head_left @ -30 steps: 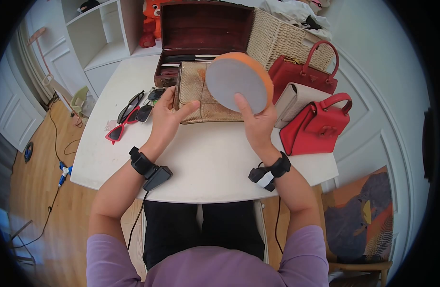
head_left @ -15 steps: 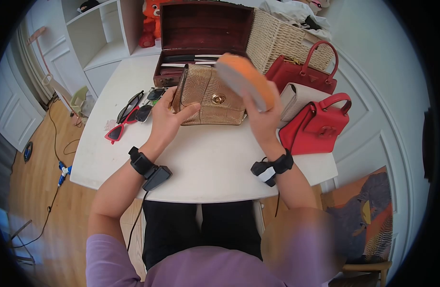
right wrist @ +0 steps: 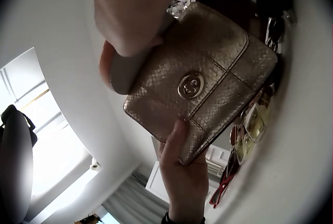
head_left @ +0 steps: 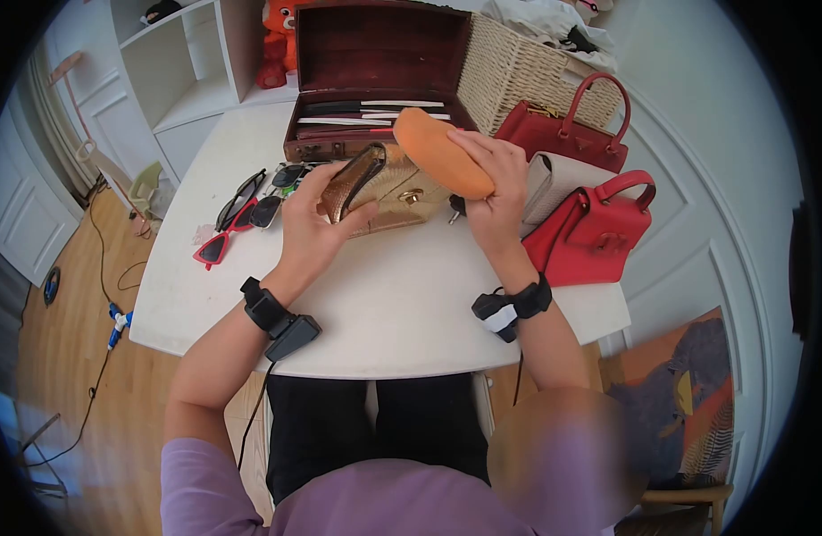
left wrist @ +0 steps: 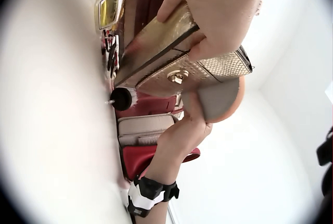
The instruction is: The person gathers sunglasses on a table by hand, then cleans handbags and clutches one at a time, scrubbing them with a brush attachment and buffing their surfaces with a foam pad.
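My left hand (head_left: pixel 314 223) grips a gold snakeskin-patterned clutch bag (head_left: pixel 386 192) by its left side, the thumb on the front flap. The bag is tilted, so its dark-edged side gusset shows in the head view. A round metal clasp (right wrist: pixel 191 85) sits on the flap. My right hand (head_left: pixel 498 183) holds a thick round orange pad (head_left: pixel 439 150) with a flat grey face (left wrist: pixel 222 101). The pad overlaps the bag's right end in the head view, its orange back turned up. In the left wrist view its grey face lies right at the bag's edge.
Sunglasses (head_left: pixel 214 248) lie left on the white table (head_left: pixel 393 313). An open dark red chest (head_left: pixel 384 54) stands behind. To the right are a red handbag (head_left: pixel 598 232), a beige bag (head_left: pixel 545 183) and a darker red handbag (head_left: pixel 554 134). A small black brush (left wrist: pixel 122 99) stands near the bag.
The pad has turned from its grey face to its orange back in the head view. The clutch bag has tipped, exposing its side, and the small black brush has come into sight.
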Action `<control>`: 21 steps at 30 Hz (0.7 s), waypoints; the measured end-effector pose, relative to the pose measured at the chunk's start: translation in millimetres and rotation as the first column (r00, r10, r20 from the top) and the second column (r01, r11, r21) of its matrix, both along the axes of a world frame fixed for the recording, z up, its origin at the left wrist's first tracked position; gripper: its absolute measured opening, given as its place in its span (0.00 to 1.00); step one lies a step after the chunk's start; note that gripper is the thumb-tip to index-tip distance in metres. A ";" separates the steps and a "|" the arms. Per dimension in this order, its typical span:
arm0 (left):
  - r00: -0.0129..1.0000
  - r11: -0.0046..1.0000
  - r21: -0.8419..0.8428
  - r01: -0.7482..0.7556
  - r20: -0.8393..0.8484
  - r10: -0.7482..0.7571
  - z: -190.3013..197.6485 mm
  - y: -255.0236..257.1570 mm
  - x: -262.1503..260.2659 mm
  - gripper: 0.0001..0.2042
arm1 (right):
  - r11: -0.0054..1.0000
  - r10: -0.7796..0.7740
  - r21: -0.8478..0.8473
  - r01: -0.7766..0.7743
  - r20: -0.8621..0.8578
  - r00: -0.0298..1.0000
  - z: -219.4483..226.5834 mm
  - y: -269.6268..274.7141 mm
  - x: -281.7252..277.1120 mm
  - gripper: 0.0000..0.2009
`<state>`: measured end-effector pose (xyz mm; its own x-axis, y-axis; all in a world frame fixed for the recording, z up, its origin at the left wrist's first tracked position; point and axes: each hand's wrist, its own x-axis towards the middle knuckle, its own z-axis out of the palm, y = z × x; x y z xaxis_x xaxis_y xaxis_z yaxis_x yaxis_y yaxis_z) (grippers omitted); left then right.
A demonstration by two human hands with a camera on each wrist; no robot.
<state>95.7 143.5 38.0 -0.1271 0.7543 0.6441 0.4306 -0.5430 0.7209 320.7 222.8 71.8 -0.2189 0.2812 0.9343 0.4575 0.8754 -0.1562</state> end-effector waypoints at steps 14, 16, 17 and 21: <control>0.999 0.998 0.068 0.001 0.048 -0.005 -1.7 2.5 -4.8 0.24 | 0.997 -0.063 0.052 0.064 -0.011 0.998 -2.3 11.0 3.3 0.28; 0.939 0.991 0.008 0.137 0.318 -0.132 1.2 2.3 -3.1 0.25 | 0.993 -0.112 0.028 0.112 -0.007 0.994 -2.3 17.6 9.5 0.28; 0.939 0.990 0.008 0.140 0.316 -0.136 3.0 2.3 -2.9 0.25 | 0.988 -0.156 0.003 0.156 0.003 0.988 -1.9 18.2 11.4 0.29; 0.957 0.993 -0.054 0.100 0.280 -0.081 4.4 2.0 -3.5 0.25 | 0.997 -0.065 0.046 0.064 0.022 0.998 1.7 2.0 -0.3 0.30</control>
